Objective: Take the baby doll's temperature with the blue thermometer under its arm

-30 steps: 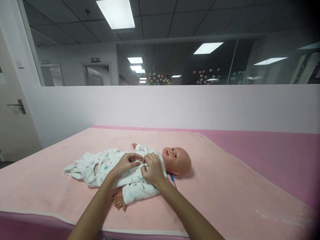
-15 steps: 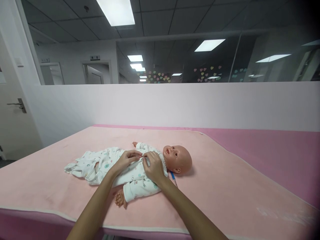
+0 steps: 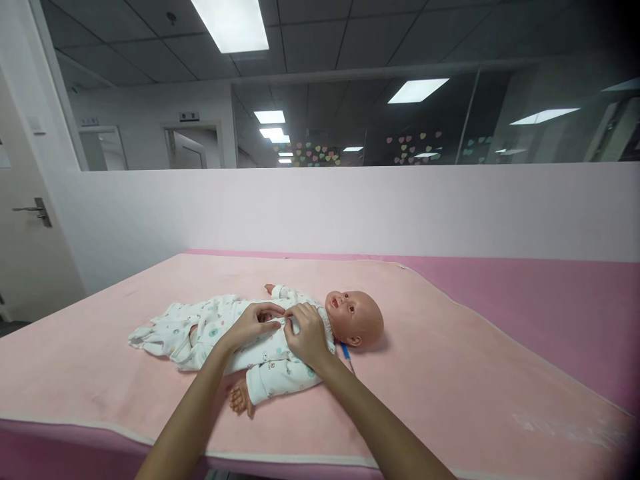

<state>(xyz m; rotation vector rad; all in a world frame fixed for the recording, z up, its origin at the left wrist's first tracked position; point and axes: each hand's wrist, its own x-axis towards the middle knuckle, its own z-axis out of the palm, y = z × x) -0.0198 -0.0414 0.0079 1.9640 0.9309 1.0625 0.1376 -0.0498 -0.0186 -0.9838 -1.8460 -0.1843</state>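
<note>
A baby doll (image 3: 354, 317) lies on its back on a light pink mat (image 3: 440, 373), head to the right. It wears a white printed onesie (image 3: 220, 327). My left hand (image 3: 250, 325) pinches the onesie's front at the doll's chest. My right hand (image 3: 306, 335) grips the same front edge right beside it, fingers curled on the cloth. The two hands almost touch. One bare doll hand (image 3: 240, 400) sticks out of the near sleeve.
A blue pen-like object (image 3: 345, 353) lies beneath the doll's neck. The mat covers a darker pink table (image 3: 550, 300) set against a low white wall (image 3: 350, 207). A door with a handle (image 3: 35, 210) stands at the left.
My hands stay on the doll's chest and have only shifted their fingers slightly along the onesie's front. The view has barely moved.
</note>
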